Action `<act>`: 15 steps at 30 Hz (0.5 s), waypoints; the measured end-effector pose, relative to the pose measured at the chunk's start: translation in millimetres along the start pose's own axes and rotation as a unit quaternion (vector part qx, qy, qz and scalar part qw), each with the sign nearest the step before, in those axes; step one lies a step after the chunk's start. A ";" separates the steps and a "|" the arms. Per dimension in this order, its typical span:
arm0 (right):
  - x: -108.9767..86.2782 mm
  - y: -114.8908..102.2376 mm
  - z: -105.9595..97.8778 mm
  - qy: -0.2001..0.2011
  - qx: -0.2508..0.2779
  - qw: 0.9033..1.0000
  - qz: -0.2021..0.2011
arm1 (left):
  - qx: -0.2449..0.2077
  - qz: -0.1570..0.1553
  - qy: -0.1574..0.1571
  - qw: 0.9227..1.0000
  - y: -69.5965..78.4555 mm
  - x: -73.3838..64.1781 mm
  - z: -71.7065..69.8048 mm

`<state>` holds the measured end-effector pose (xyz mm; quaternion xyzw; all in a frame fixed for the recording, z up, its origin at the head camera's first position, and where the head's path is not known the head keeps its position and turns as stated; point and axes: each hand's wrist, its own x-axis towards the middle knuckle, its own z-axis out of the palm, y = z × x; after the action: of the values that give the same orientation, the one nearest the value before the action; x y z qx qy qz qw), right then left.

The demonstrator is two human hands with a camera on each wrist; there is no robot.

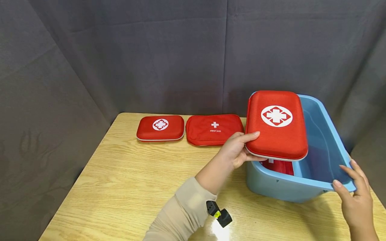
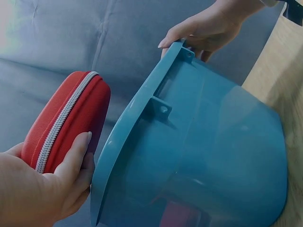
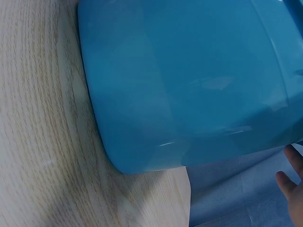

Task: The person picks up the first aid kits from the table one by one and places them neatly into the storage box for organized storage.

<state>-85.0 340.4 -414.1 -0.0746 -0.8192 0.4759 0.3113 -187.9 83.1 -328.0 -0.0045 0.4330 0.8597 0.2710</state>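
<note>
My left hand [image 1: 238, 150] grips a hard red first aid case [image 1: 280, 142] by its near left corner, thumb on top and fingers beneath. A white cross emblem marks the lid, and a pale zipper runs round the side in the left wrist view. The case is above the left part of a blue plastic bin [image 1: 286, 187]. At the bin's near right corner, my right hand [image 1: 357, 197] holds the rim between thumb and fingers. Inside the bin, partly hidden under the raised case, lies a red item [image 1: 284, 166] with a bit of white marking.
On the wooden table [image 1: 126, 180], a smaller red first aid case [image 1: 144, 129] with the same emblem lies at the back left. Beside it is a soft red first aid pouch [image 1: 205, 132]. A grey curtain [image 1: 169, 60] hangs behind the table.
</note>
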 end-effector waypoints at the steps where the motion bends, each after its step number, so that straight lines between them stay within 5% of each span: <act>1: -0.8 -2.4 0.1 0.001 -0.003 1.000 -0.002 | -0.003 -0.003 -0.002 1.000 0.5 -0.3 -0.1; 15: -4.9 -6.3 0.9 0.003 0.010 1.000 -0.019 | -0.014 -0.020 0.003 1.000 -2.0 4.4 17.1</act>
<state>-80.5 334.3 -411.4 -0.0577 -0.8148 0.4777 0.3234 -186.8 98.9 -319.8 -0.0197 0.4215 0.8601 0.2868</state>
